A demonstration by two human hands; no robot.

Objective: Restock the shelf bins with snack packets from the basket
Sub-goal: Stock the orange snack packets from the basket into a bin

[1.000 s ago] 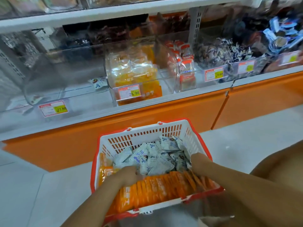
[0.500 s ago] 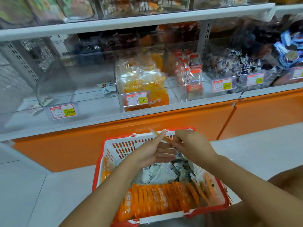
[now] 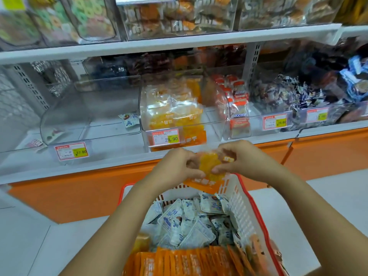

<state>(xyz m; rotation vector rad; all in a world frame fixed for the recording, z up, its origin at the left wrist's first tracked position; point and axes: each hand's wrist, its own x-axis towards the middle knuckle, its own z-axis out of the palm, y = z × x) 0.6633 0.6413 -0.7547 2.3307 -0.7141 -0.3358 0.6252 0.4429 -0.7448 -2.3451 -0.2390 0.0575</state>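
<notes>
Before white shelf (image 3: 83,169), above basket (image 3: 237,200): left hand (image 3: 177,166), right hand (image 3: 242,158) grip clamped on orange packet (image 3: 209,166).

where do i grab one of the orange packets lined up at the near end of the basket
Pinch its top edge from above: the orange packets stand on edge in a tight row, faces pressed together, only their tops exposed.

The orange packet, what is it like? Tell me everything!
The orange packet looks like thin plastic, its clear middle showing yellow snack pieces, its orange bottom band bearing blurred white letters. The left hand and right hand pinch its sides, holding it above the far rim of the basket.
</notes>
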